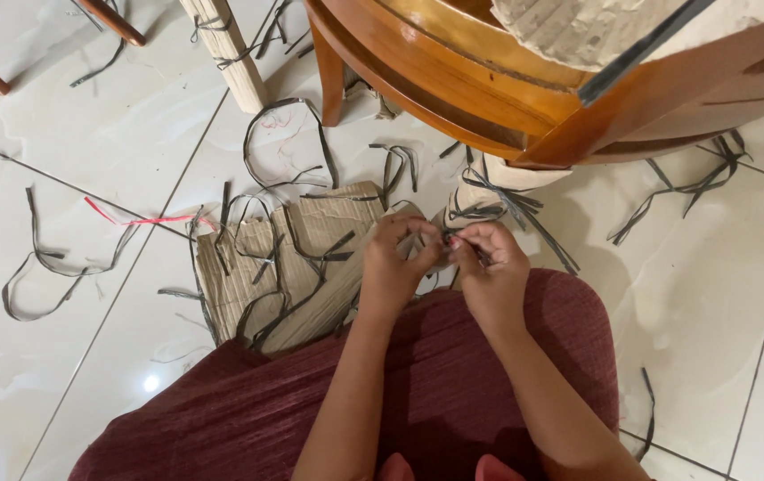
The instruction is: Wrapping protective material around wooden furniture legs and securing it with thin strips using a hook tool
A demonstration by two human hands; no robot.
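My left hand [397, 261] and my right hand [489, 267] meet over my knees, above a dark red cloth [453, 374] that covers my lap. Between the fingertips of both hands I pinch a small pale bundle wound with a thin dark strip [438, 242]. Most of that bundle is hidden by my fingers. A second wrapped pale bundle [480, 200] stands just beyond my hands, with dark strips trailing from it across the floor.
A torn sheet of brown cardboard [297, 258] lies on the white tiled floor [88, 134] to the left, strewn with dark strips. A red strip [133, 218] lies further left. A round wooden table [524, 80] overhangs ahead, with a chair leg [231, 53] nearby.
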